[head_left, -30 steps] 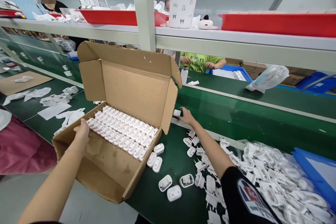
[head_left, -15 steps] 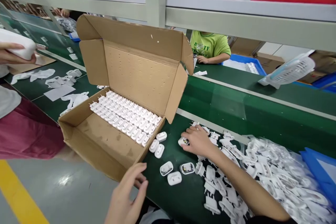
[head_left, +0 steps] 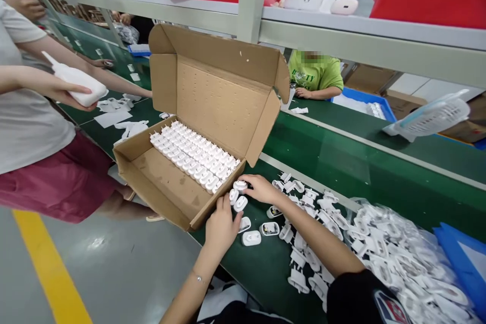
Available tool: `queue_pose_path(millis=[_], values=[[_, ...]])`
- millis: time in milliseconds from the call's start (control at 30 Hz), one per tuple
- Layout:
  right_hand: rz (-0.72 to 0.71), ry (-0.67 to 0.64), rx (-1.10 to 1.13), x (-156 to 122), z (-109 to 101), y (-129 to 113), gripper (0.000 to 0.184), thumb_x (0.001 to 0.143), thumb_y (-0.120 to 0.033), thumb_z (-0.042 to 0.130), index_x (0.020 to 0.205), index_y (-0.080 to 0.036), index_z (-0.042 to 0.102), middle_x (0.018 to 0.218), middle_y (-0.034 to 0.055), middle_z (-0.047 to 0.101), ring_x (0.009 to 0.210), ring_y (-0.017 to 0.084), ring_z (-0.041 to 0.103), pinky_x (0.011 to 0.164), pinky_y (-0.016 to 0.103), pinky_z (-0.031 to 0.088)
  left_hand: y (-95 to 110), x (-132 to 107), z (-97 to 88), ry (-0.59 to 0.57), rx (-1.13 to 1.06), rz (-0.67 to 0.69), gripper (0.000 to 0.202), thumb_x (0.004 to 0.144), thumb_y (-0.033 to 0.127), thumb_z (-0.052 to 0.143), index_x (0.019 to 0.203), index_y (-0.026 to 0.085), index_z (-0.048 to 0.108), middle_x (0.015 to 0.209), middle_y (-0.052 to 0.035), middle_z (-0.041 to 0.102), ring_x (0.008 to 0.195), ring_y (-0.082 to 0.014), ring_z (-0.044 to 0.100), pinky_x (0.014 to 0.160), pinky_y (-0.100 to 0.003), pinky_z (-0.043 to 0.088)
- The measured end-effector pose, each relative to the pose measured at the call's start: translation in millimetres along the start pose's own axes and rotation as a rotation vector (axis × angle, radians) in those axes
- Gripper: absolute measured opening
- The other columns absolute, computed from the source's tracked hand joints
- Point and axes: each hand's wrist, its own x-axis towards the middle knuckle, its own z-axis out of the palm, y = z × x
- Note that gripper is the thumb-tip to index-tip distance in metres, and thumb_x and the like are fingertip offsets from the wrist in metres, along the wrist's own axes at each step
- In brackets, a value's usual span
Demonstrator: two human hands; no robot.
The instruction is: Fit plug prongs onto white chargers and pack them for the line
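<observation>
My right hand [head_left: 261, 190] has its thumb and fingertips around a white plug-in charger piece [head_left: 240, 185] beside the carton's near right corner. My left hand [head_left: 222, 225] is at the carton's edge, thumb apart from the fingers, its fingertips close to two more white charger pieces [head_left: 240, 204]. Whether they touch is hard to see. Below lie a closed charger piece [head_left: 251, 238] and open housings [head_left: 270, 229] with parts showing inside. The open cardboard box [head_left: 163, 182] holds neat rows of white chargers [head_left: 193, 157] along its far side.
Loose white plug shells [head_left: 299, 258] are heaped at right, beside a clear bag [head_left: 402, 263] of more shells and a blue folder [head_left: 463, 253]. A green conveyor [head_left: 322, 152] runs behind. A person at left holds a white object [head_left: 81, 86]. A shelf beam [head_left: 360, 43] crosses above.
My right hand has moved left from the shell pile to the charger pieces by the box. My left hand has come up to the same group. The view has shifted, showing more of the left-hand person.
</observation>
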Motion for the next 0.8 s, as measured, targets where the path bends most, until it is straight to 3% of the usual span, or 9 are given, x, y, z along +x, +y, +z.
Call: queue_pose_path(millis=[133, 233, 333, 400, 500, 567, 667, 733, 800], values=[[0.009, 0.005, -0.002, -5.5, 4.0, -0.5, 0.036, 0.078, -0.008, 0.058, 0.113, -0.019, 0.059, 0.114, 0.0057, 0.065, 0.104, 0.021, 0.061, 0.090, 0.030, 0.045, 13.2, 15.0, -0.4, -0.027, 0.047, -0.009, 0.067, 0.080, 0.040, 0.054, 0.137, 0.015, 0.029, 0.117, -0.0206, 0.057, 0.091, -0.0334, 0.065, 0.065, -0.037, 0.048], [0.045, 0.036, -0.021, -13.1, -0.7, -2.7, 0.033, 0.076, -0.007, 0.055, 0.107, -0.018, 0.060, 0.106, 0.0064, 0.066, 0.097, 0.022, 0.062, 0.084, 0.031, 0.047, 23.3, 15.4, -2.6, -0.026, 0.028, -0.001, 0.055, 0.077, 0.032, 0.055, 0.127, 0.016, 0.039, 0.105, -0.0173, 0.063, 0.088, -0.0321, 0.065, 0.066, -0.038, 0.048], [0.073, 0.087, -0.029, -29.8, -15.0, -10.5, 0.032, 0.076, -0.008, 0.050, 0.104, -0.019, 0.059, 0.102, 0.0059, 0.065, 0.094, 0.022, 0.061, 0.081, 0.031, 0.047, 25.2, -7.3, -20.0, 0.008, -0.082, 0.065, 0.050, 0.074, 0.032, 0.057, 0.121, 0.022, 0.044, 0.107, -0.0127, 0.064, 0.091, -0.0295, 0.065, 0.071, -0.038, 0.050], [0.084, 0.133, -0.011, -45.5, -28.7, -20.1, 0.032, 0.077, -0.011, 0.048, 0.106, -0.021, 0.057, 0.103, 0.0053, 0.064, 0.094, 0.022, 0.060, 0.080, 0.032, 0.047, 15.2, -29.5, -45.7, 0.042, -0.214, 0.110, 0.056, 0.070, 0.035, 0.061, 0.122, 0.029, 0.043, 0.107, -0.0067, 0.065, 0.090, -0.0258, 0.065, 0.075, -0.036, 0.052], [0.075, 0.188, 0.063, -65.1, -48.1, -38.8, 0.030, 0.079, -0.015, 0.046, 0.105, -0.025, 0.055, 0.106, 0.0040, 0.062, 0.096, 0.022, 0.059, 0.082, 0.034, 0.047, -24.9, -44.5, -100.6, 0.150, -0.316, 0.015, 0.061, 0.064, 0.039, 0.064, 0.121, 0.031, 0.043, 0.099, -0.0011, 0.067, 0.080, -0.0225, 0.065, 0.070, -0.033, 0.054], [0.051, 0.194, 0.125, -68.6, -54.7, -52.0, 0.029, 0.079, -0.014, 0.045, 0.104, -0.026, 0.054, 0.108, 0.0035, 0.061, 0.099, 0.022, 0.058, 0.084, 0.034, 0.046, -66.9, -28.3, -137.5, 0.338, -0.229, -0.137, 0.067, 0.061, 0.042, 0.065, 0.121, 0.025, 0.041, 0.100, -0.0024, 0.066, 0.081, -0.0246, 0.065, 0.071, -0.034, 0.053], [-0.014, 0.176, 0.189, -56.9, -51.8, -71.2, 0.033, 0.076, -0.010, 0.045, 0.104, -0.025, 0.053, 0.106, 0.0035, 0.060, 0.099, 0.022, 0.057, 0.084, 0.033, 0.046, -133.8, 31.6, -176.0, 0.530, 0.005, -0.314, 0.068, 0.068, 0.046, 0.063, 0.125, 0.019, 0.037, 0.108, -0.0083, 0.064, 0.094, -0.0305, 0.063, 0.077, -0.036, 0.050], [-0.079, 0.171, 0.208, -42.5, -44.6, -83.6, 0.036, 0.073, -0.007, 0.045, 0.103, -0.025, 0.053, 0.104, 0.0035, 0.061, 0.098, 0.021, 0.057, 0.085, 0.033, 0.045, -166.6, 78.6, -188.5, 0.476, 0.077, -0.324, 0.064, 0.070, 0.043, 0.064, 0.122, 0.015, 0.038, 0.109, -0.0133, 0.063, 0.099, -0.0337, 0.062, 0.081, -0.038, 0.048], [-0.144, 0.161, 0.223, -28.3, -37.3, -95.3, 0.038, 0.071, -0.006, 0.046, 0.104, -0.024, 0.054, 0.104, 0.0033, 0.061, 0.099, 0.021, 0.056, 0.086, 0.033, 0.045, -185.5, 117.8, -194.0, 0.390, 0.061, -0.314, 0.060, 0.069, 0.038, 0.067, 0.116, 0.011, 0.040, 0.105, -0.0172, 0.064, 0.099, -0.0346, 0.062, 0.081, -0.037, 0.047]])
